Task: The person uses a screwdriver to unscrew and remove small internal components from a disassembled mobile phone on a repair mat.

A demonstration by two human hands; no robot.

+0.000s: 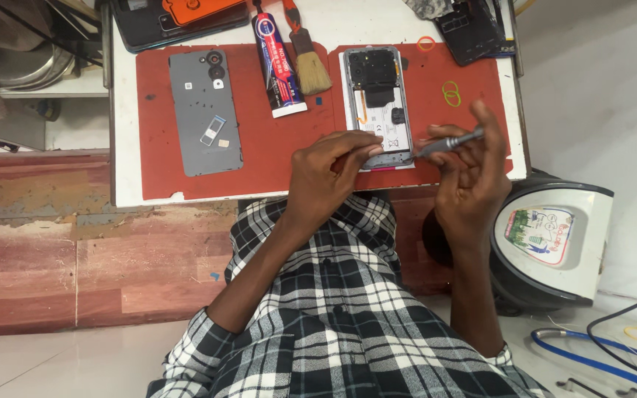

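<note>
On the red mat (274,158), toward two o'clock, lies an opened phone (379,107) with its insides showing. The left hand (327,171) has its fingertips pressed together on the phone's near edge. The right hand (470,173) has its fingers clamped on a grey screwdriver (450,142), tip at the phone's lower right corner. At ten o'clock lies the grey back cover (204,110); a glue tube (277,63) and brush (307,55) sit at twelve.

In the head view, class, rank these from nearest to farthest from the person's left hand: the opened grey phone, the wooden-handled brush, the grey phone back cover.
1. Opened grey phone: touching the left hand, at its fingertips.
2. Wooden-handled brush: up the mat, beside the glue tube.
3. Grey phone back cover: far left on the red mat.
</note>
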